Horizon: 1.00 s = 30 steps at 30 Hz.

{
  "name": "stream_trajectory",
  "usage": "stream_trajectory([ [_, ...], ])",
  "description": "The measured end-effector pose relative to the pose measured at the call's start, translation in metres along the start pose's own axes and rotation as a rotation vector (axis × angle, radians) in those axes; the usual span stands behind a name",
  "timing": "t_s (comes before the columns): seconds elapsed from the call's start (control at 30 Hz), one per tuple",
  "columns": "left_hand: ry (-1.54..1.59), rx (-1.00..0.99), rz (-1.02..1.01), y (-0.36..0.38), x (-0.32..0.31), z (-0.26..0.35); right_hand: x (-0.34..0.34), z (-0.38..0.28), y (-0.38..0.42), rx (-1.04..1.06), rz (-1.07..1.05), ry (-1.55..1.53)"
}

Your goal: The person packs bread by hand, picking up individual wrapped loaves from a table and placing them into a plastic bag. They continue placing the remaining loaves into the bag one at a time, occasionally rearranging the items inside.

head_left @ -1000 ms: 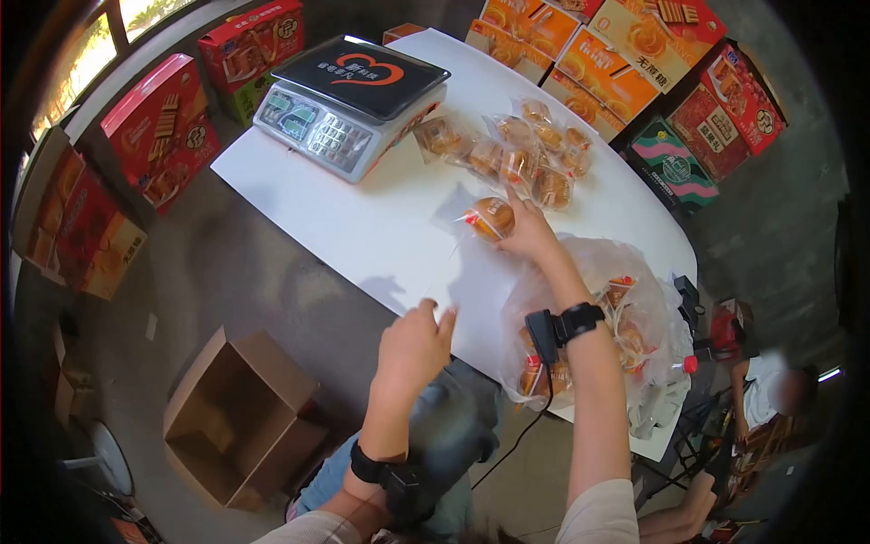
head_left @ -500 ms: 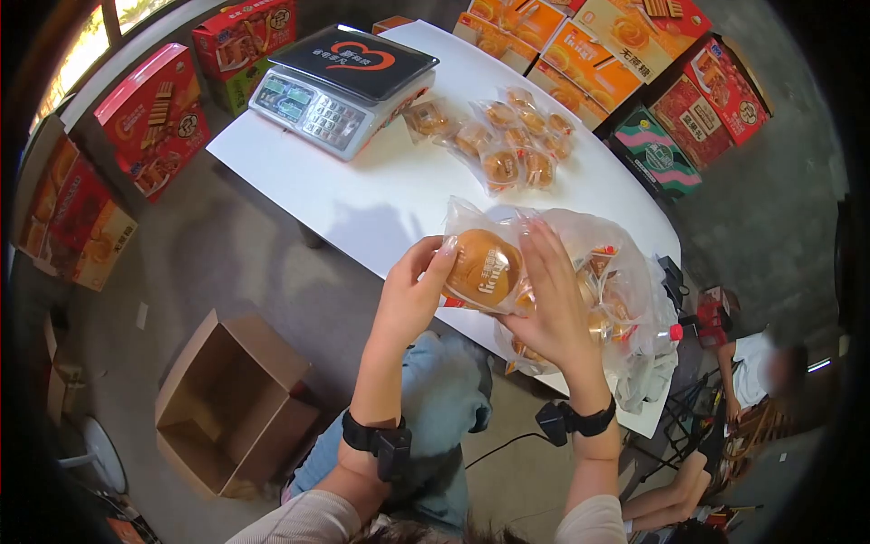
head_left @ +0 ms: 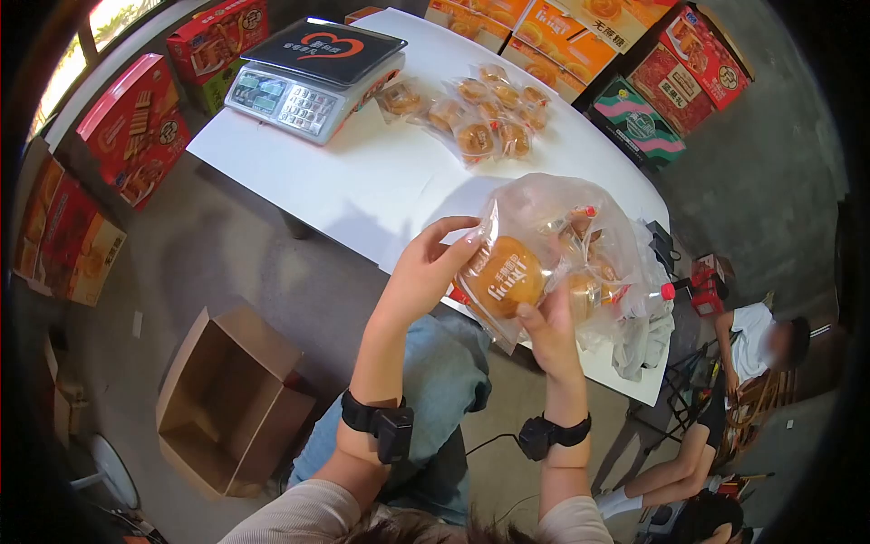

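A round golden bun in a clear printed wrapper (head_left: 507, 279) is held up, tilted, over the table's near edge. My left hand (head_left: 426, 270) pinches the wrapper's upper left edge between thumb and fingers. At the lower right, my right hand (head_left: 555, 340) grips the packet's edge, its thumb on the near side and its fingers partly hidden behind. Just beyond, a large clear plastic bag (head_left: 544, 195) stands with several more wrapped buns inside. Farther back on the table lies a group of wrapped buns (head_left: 474, 140).
A digital scale (head_left: 313, 77) stands at the far left of the white table (head_left: 299, 177). An open cardboard box (head_left: 227, 399) sits on the floor at left. Red and orange cartons (head_left: 562, 45) line the back. A red-capped bottle (head_left: 654, 296) lies near the bag. Another person (head_left: 748, 344) sits at right.
My right hand has moved down from lying flat against the bun to the packet's lower right edge. The packet has turned and shifted slightly right, and the camera view has shifted.
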<state>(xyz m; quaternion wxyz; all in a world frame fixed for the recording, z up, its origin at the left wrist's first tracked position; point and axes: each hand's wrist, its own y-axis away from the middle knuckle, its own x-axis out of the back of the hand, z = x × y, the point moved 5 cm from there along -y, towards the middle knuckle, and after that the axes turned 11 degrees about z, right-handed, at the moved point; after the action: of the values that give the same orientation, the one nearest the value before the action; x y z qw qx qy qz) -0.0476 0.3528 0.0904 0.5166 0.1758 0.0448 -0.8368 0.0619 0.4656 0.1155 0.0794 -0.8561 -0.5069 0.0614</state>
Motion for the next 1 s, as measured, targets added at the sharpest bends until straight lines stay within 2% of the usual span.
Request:
stream_trajectory([
  [0.17,0.007,-0.028,-0.046,0.002,-0.009,-0.005,0.003,0.003,0.016,-0.046,0.1,-0.03],
  [0.27,-0.079,0.043,-0.054,0.002,-0.011,-0.01,0.008,0.002,0.026,-0.022,0.128,0.03],
  [0.33,-0.16,-0.092,-0.025,-0.006,-0.011,-0.015,0.011,0.001,0.032,0.001,0.126,0.094],
  [0.43,-0.165,-0.084,0.08,-0.013,-0.009,-0.022,0.023,0.005,0.041,-0.068,0.123,0.072],
  [0.47,-0.166,-0.082,0.078,-0.014,-0.009,-0.025,0.035,0.01,0.044,-0.044,0.196,0.027],
  [0.53,-0.48,-0.116,0.207,-0.017,-0.003,-0.03,0.056,0.02,0.048,-0.021,0.271,-0.016],
  [0.57,-0.479,-0.116,0.207,-0.017,-0.004,-0.031,0.073,0.024,0.049,-0.008,0.41,-0.033],
  [0.6,-0.691,-0.124,0.157,-0.015,-0.008,-0.032,0.086,0.024,0.049,0.005,0.549,-0.05],
  [0.63,-0.902,-0.13,0.104,-0.013,-0.012,-0.035,0.092,0.023,0.046,0.005,0.547,-0.049],
  [0.67,-0.901,-0.13,0.106,-0.011,-0.015,-0.038,0.099,0.016,0.04,0.126,0.596,0.056],
  [0.7,-1.011,-0.132,-0.003,-0.008,-0.022,-0.048,0.104,0.008,0.037,0.249,0.642,0.162],
  [0.73,-1.119,-0.134,-0.113,-0.005,-0.029,-0.057,0.11,0.012,0.034,0.303,0.685,0.25],
  [0.77,-1.117,-0.134,-0.111,-0.004,-0.03,-0.064,0.112,0.012,0.031,0.304,0.682,0.251],
  [0.83,-1.191,-0.183,-0.151,-0.003,-0.035,-0.071,0.096,0.005,0.021,0.465,0.491,0.985],
  [0.87,-1.19,-0.183,-0.147,-0.005,-0.036,-0.072,0.094,0.006,0.017,0.467,0.488,0.985],
  [0.93,-0.971,-0.169,-0.029,-0.009,-0.036,-0.062,0.074,0.016,0.002,0.547,0.219,1.554],
  [1.0,-0.885,-0.169,-0.014,-0.007,-0.038,-0.051,0.086,0.042,-0.015,0.554,0.261,1.623],
])
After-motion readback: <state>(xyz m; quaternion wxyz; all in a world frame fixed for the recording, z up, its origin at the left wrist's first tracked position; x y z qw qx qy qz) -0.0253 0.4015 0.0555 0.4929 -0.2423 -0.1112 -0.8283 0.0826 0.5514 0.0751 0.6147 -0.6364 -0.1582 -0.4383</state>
